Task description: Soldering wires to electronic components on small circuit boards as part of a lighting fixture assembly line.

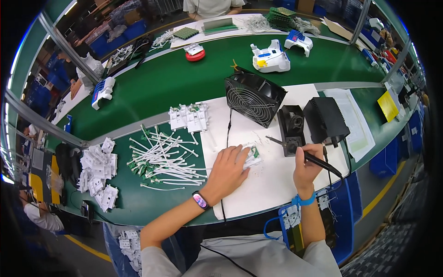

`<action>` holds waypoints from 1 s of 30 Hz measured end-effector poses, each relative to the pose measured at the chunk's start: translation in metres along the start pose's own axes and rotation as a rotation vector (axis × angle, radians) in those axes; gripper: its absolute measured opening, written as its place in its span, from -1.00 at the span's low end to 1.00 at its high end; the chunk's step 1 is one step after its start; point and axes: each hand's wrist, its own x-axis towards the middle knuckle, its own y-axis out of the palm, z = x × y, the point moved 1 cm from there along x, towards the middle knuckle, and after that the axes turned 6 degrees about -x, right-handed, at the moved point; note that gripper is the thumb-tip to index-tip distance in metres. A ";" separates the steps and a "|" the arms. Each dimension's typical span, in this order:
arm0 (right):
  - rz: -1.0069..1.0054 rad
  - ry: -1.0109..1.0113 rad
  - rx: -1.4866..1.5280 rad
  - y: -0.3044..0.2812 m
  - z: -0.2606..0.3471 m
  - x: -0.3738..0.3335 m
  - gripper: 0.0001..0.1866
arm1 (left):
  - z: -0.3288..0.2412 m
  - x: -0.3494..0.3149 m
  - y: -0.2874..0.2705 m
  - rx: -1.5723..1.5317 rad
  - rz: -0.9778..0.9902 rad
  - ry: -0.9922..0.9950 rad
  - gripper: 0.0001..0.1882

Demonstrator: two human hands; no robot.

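My left hand (pixel 228 167) rests on the white work sheet, its thumb and fingertips around a small white plastic part with a green circuit board (pixel 253 156). The fingers partly cover that part. In my right hand (pixel 306 171) is a black soldering iron (pixel 324 164), held like a pen. Its thin tip points left, beside the black soldering iron stand (pixel 291 131) and apart from the part. Left of my left hand lies a loose heap of white cables with small green boards (pixel 161 159).
A black fan (pixel 254 98) and a black box-shaped unit (pixel 326 120) stand behind my hands. White plastic parts are piled at the left (pixel 98 173), with more parts (pixel 188 117) by the sheet. White-and-blue housings (pixel 271 57) sit on the green belt; a person (pixel 212 8) is beyond it.
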 end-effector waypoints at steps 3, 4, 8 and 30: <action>0.049 0.069 0.066 0.006 -0.015 -0.006 -0.76 | 0.005 -0.010 -0.005 -0.042 0.057 0.047 -0.45; 0.049 0.071 0.061 0.006 -0.018 -0.009 -0.76 | 0.005 -0.010 -0.005 -0.067 0.067 0.040 -0.46; 0.025 0.117 0.109 0.007 -0.021 -0.016 -0.74 | 0.006 -0.013 -0.005 -0.046 0.056 0.083 -0.46; 0.196 0.077 0.080 0.008 -0.018 -0.022 -0.72 | 0.009 -0.011 -0.007 -0.048 0.089 0.099 -0.43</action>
